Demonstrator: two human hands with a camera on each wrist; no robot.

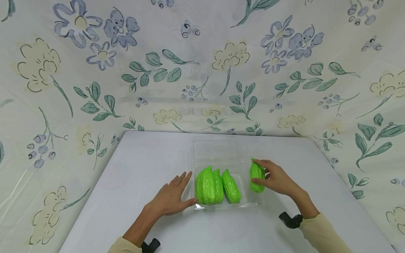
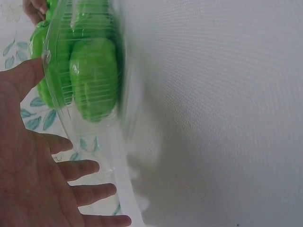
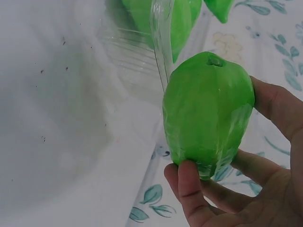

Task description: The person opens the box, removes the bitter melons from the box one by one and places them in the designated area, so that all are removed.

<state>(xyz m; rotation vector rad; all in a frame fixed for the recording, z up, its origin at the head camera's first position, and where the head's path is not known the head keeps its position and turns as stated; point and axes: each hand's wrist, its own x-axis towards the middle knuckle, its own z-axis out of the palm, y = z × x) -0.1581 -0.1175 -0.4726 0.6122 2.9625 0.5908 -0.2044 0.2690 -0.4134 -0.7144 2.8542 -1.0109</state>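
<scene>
My right hand (image 1: 278, 177) holds a bright green ribbed gourd (image 1: 257, 175) with a pointed tip, beside the right wall of a clear plastic box (image 1: 250, 203). In the right wrist view the fingers curl round this gourd (image 3: 208, 113), its blunt end facing the camera. Several similar green gourds (image 1: 208, 186) lie side by side in the box, with one leaning gourd (image 1: 231, 187) a little apart on the right. My left hand (image 1: 171, 196) is spread at the box's left side, its thumb touching the front left corner. The left wrist view shows straight fingers and a bare palm (image 2: 28, 165).
The box's clear lid (image 1: 218, 149) lies folded back behind it on the white table (image 1: 152, 154). A flower-patterned cloth (image 1: 202, 70) hangs behind the table and at both sides. Each wrist carries a black camera mount (image 1: 290, 220).
</scene>
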